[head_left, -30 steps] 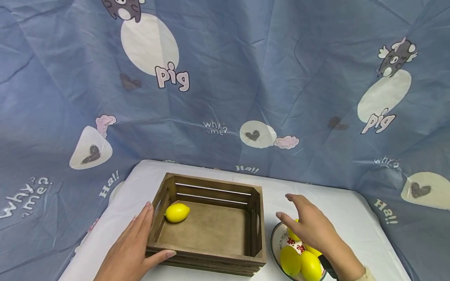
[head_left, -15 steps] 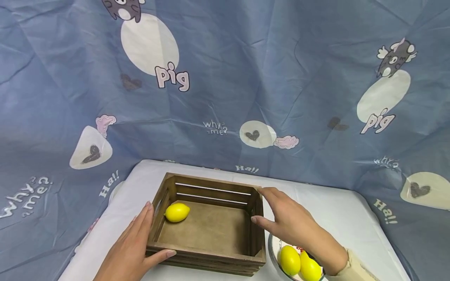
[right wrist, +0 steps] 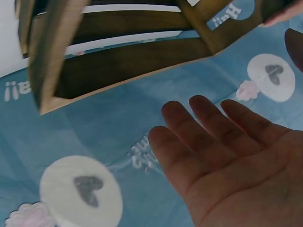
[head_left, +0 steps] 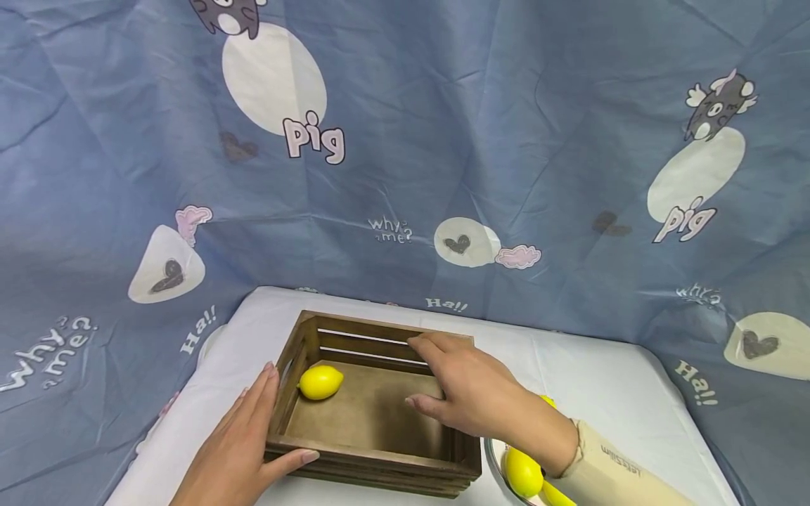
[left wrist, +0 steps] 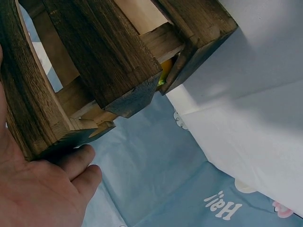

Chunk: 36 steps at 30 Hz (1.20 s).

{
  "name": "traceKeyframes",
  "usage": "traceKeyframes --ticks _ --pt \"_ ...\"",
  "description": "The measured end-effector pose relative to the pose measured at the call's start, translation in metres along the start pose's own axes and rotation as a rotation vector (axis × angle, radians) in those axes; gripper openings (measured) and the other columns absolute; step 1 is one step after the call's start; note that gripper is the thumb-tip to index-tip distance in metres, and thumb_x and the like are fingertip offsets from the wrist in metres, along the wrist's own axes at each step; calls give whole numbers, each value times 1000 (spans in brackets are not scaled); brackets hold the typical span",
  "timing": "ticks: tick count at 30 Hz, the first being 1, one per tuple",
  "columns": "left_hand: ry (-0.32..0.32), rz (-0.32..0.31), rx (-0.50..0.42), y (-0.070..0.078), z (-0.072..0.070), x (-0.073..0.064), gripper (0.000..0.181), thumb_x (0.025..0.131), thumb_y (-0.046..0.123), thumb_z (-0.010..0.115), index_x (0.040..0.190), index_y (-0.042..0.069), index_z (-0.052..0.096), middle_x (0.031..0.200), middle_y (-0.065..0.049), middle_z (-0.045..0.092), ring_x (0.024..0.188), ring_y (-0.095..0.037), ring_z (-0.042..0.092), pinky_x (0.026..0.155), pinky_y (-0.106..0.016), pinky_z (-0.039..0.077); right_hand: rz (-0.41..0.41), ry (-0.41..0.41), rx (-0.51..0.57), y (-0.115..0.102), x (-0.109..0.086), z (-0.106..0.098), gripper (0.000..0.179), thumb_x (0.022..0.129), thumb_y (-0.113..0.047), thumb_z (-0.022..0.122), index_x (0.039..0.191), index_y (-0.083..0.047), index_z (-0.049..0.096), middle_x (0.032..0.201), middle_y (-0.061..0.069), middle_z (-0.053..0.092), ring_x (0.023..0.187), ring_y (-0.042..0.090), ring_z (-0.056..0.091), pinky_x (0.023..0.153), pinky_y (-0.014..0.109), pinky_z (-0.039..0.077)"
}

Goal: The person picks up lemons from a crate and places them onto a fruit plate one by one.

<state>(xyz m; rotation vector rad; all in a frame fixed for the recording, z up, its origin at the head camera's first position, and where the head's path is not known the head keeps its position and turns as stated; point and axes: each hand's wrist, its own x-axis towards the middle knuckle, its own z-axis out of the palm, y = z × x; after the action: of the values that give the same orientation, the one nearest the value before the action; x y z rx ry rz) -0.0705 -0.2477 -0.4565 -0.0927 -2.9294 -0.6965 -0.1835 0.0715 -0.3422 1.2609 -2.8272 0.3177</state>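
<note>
A brown slatted wooden crate (head_left: 392,480) sits on the white table, with one yellow lemon (head_left: 320,382) inside near its left wall. My left hand (head_left: 230,443) rests against the crate's front left corner, straight fingers along the left side and thumb on the front. The left wrist view shows its palm (left wrist: 38,189) beside the slats. Above the crate's right half hovers my right hand (head_left: 468,386), its fingers extended. In the right wrist view the right palm (right wrist: 246,179) is bare.
A round plate (head_left: 496,460) stands right of the crate, partly hidden under the right forearm. It bears yellow lemons (head_left: 524,474). A blue printed cloth (head_left: 392,176) hangs behind the white tabletop (head_left: 607,379) and at its sides.
My right hand has moved left from over the plate, past the crate's right wall, to above the crate's inside. My left hand keeps its place at the corner.
</note>
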Motion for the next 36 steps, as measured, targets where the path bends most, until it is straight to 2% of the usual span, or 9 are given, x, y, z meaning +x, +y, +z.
traceKeyframes --ticks 7,11,15,22,27,30,36 --pt "7 0 7 1 1 0 131 77 81 71 164 -4 22 170 -24 22 150 -44 33 122 -61 32 -94 -48 -38 -13 20 10 74 93 -47 78 150 -7 53 148 10 58 129 26 61 103 43 58" --pt "13 5 10 0 1 -1 130 78 80 71 165 -3 21 170 -23 22 150 -44 33 123 -59 31 -119 -102 -75 -20 30 16 76 94 -49 76 153 -7 51 151 9 56 133 25 59 102 41 59" --pt "13 9 3 0 1 -1 130 78 80 71 165 -2 21 170 -23 22 150 -43 33 123 -59 31 -127 -156 -96 -24 39 23 76 95 -49 75 155 -10 49 153 5 54 138 22 54 108 38 55" --pt "3 1 6 0 0 0 131 77 82 70 165 -3 22 170 -23 22 150 -43 34 124 -57 29 -188 -220 -120 -29 58 45 79 95 -51 75 157 -11 46 155 4 52 140 21 53 113 35 51" --pt "10 13 6 1 0 0 130 78 82 68 165 -3 22 170 -23 22 150 -43 33 129 -52 22 -222 -266 -144 -31 70 61 81 94 -51 76 158 -11 45 157 5 50 141 22 51 116 33 48" --pt "16 20 4 1 0 -1 129 79 81 68 164 -3 22 170 -24 23 151 -43 33 130 -49 20 -231 -273 -159 -31 76 69 82 93 -53 76 157 -12 46 156 3 51 140 20 51 114 32 49" --pt "9 14 6 0 0 0 129 78 81 69 165 -2 22 170 -23 23 150 -42 34 128 -52 24 -227 -295 -127 -34 90 80 81 93 -51 78 157 -13 46 155 2 51 138 20 53 108 32 54"
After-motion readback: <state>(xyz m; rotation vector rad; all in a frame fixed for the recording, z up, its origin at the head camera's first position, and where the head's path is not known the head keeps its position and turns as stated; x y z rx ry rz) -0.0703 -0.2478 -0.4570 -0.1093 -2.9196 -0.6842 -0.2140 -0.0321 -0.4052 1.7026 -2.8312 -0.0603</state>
